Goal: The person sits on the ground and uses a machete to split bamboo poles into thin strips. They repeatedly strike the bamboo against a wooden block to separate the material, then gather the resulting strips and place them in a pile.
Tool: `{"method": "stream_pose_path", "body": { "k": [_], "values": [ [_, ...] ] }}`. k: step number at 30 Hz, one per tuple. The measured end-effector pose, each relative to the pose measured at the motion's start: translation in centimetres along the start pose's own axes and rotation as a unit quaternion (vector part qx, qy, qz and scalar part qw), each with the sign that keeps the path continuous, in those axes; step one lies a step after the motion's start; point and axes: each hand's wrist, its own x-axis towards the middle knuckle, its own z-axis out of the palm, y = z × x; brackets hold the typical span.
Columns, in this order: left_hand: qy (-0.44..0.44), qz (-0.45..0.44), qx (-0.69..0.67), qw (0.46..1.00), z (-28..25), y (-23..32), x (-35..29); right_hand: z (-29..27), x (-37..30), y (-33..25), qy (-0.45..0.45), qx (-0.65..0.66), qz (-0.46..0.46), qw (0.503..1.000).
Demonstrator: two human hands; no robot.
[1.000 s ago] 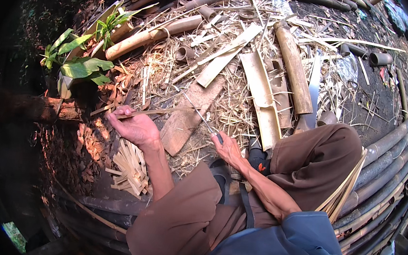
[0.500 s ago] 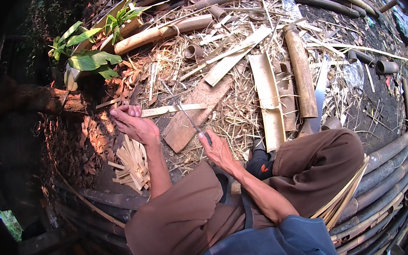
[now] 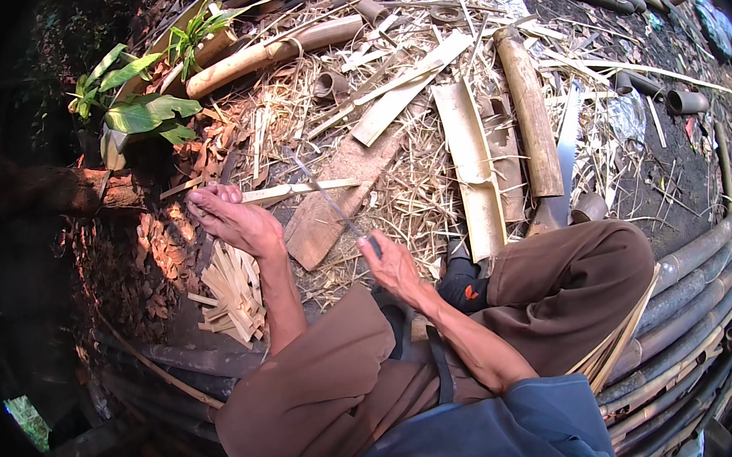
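Note:
A thin pale bamboo strip (image 3: 286, 191) is gripped at its near end by my left hand (image 3: 238, 220), whose fingers are curled round it. The strip's far end reaches over a flat wooden board (image 3: 311, 239) on the ground. My right hand (image 3: 394, 271) is closed round the dark handle of a knife (image 3: 339, 212). Its long, narrow blade slants up and left, crossing the strip above the board. From this angle I cannot tell whether the blade touches the strip. Below my left wrist lies a pile of short, split bamboo strips (image 3: 234, 297).
A split bamboo half (image 3: 469, 164), a bamboo pole (image 3: 528, 112) and a saw (image 3: 565, 159) lie ahead of my right knee. Shavings (image 3: 412, 198) litter the ground. A leafy plant (image 3: 145, 113) and a log (image 3: 268, 56) are at far left; dark bamboo poles (image 3: 692, 287) line the right.
The strip has turned in my left hand, so its face looks narrower now. The knife still crosses it, with both hands in nearly the same place. The whole view has shifted slightly.

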Motion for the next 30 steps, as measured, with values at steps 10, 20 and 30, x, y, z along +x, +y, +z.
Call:
{"method": "stream_pose_path", "body": {
  "k": [10,20,30],
  "values": [
    [0.023,-0.019,0.040,0.999,1.1,0.6,-0.3,-1.4,1.5,9.1,0.082,-0.132,0.034,0.987],
    [-0.226,-0.282,0.180,0.915,-5.6,-14.4,-2.7,-0.6,1.4,9.0,0.102,0.055,0.092,0.989],
    [-0.279,-0.296,-0.073,0.911,-5.1,-5.6,-1.0,0.9,1.9,10.1,0.088,0.100,0.100,0.986]
  ]
}}
